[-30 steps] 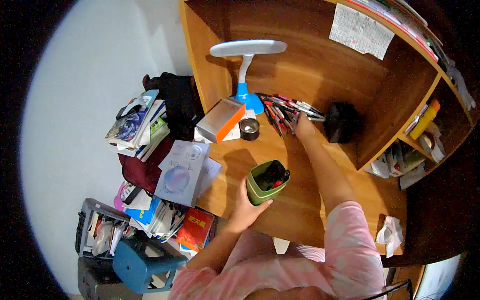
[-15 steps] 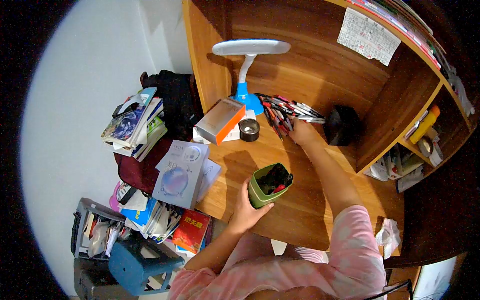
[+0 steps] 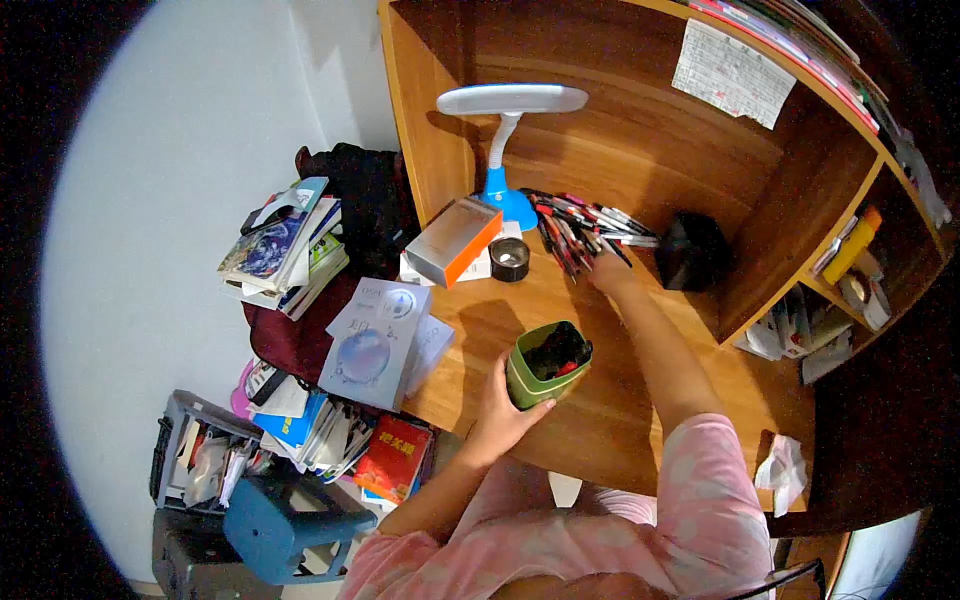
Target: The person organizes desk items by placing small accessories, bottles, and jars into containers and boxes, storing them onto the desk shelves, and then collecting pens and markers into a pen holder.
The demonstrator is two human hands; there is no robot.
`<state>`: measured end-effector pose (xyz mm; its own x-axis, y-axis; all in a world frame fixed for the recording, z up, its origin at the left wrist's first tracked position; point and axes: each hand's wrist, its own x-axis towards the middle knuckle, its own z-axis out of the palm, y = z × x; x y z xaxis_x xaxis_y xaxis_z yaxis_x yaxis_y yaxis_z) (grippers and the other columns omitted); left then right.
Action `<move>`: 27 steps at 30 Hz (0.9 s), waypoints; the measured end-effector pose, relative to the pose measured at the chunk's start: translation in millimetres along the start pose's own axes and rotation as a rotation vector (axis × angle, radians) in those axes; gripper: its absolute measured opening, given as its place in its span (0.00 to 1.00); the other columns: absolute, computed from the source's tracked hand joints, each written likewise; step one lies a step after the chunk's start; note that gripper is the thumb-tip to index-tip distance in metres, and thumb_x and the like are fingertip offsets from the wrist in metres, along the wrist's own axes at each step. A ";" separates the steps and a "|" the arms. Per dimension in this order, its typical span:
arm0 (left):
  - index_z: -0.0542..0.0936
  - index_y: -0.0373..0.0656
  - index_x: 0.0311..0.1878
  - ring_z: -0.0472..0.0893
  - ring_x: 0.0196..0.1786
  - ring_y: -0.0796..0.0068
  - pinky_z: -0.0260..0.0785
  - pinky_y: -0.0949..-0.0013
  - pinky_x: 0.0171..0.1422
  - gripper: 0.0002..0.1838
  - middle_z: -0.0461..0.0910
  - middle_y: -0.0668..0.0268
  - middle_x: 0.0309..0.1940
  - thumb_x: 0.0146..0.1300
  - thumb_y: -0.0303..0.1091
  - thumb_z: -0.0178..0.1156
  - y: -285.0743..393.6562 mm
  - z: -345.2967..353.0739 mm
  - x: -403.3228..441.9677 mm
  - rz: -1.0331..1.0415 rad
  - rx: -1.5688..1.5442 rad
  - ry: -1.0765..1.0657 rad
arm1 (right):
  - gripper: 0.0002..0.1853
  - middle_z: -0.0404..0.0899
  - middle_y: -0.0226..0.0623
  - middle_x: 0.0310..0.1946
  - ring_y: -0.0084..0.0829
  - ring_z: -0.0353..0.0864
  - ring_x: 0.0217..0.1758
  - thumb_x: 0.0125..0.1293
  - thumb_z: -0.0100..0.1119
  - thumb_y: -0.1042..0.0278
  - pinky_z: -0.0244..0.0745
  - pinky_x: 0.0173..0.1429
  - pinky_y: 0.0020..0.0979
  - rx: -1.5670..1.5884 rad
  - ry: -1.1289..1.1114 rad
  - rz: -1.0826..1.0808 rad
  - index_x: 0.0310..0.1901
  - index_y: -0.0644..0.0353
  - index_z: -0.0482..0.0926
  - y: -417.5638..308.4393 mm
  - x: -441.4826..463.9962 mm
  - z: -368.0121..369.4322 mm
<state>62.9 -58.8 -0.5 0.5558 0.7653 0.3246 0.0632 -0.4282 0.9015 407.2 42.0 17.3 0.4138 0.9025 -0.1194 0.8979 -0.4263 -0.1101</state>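
Observation:
My left hand is wrapped round a green square-mouthed container, tilted so its dark inside shows. A small red item is visible inside it. My right hand reaches to the near edge of a loose pile of pens at the back of the desk. A dark pen slants across its fingers and seems to be pinched there. Part of the fingers is hard to make out.
A blue-based lamp stands behind an orange-edged box and a black tape roll. Right of the pens is a black holder. A white box overhangs the desk's left side. Crumpled tissue lies at right.
The whole view has shifted slightly. My right hand has stayed by the pen pile, and a dark pen now shows across its fingers. My left hand keeps hold of the green container.

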 end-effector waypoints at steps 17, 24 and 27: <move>0.55 0.34 0.70 0.68 0.67 0.54 0.61 0.55 0.69 0.50 0.66 0.47 0.63 0.50 0.35 0.75 -17.5 9.4 -2.4 0.043 -0.022 0.066 | 0.13 0.79 0.43 0.31 0.38 0.81 0.33 0.68 0.55 0.64 0.76 0.38 0.38 0.805 0.076 0.034 0.46 0.65 0.70 42.4 -101.7 13.8; 0.53 0.35 0.71 0.69 0.67 0.54 0.62 0.56 0.69 0.51 0.66 0.48 0.64 0.50 0.35 0.75 -3.7 7.7 -3.7 0.011 0.000 0.061 | 0.10 0.63 0.24 0.19 0.20 0.62 0.18 0.70 0.58 0.63 0.59 0.23 0.23 1.813 0.315 0.107 0.39 0.55 0.68 -10.0 -173.4 -46.9; 0.53 0.36 0.71 0.69 0.66 0.55 0.62 0.56 0.69 0.51 0.66 0.49 0.64 0.50 0.35 0.75 -2.0 7.1 -2.5 0.000 0.003 0.046 | 0.12 0.61 0.22 0.18 0.19 0.60 0.19 0.72 0.57 0.59 0.57 0.24 0.22 2.093 0.337 -0.066 0.36 0.52 0.66 -19.5 -183.3 -59.4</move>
<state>67.3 -63.3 -5.1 0.5172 0.7866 0.3374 0.0659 -0.4296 0.9006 322.8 -111.5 99.9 0.6154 0.7871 0.0422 -0.4505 0.3951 -0.8006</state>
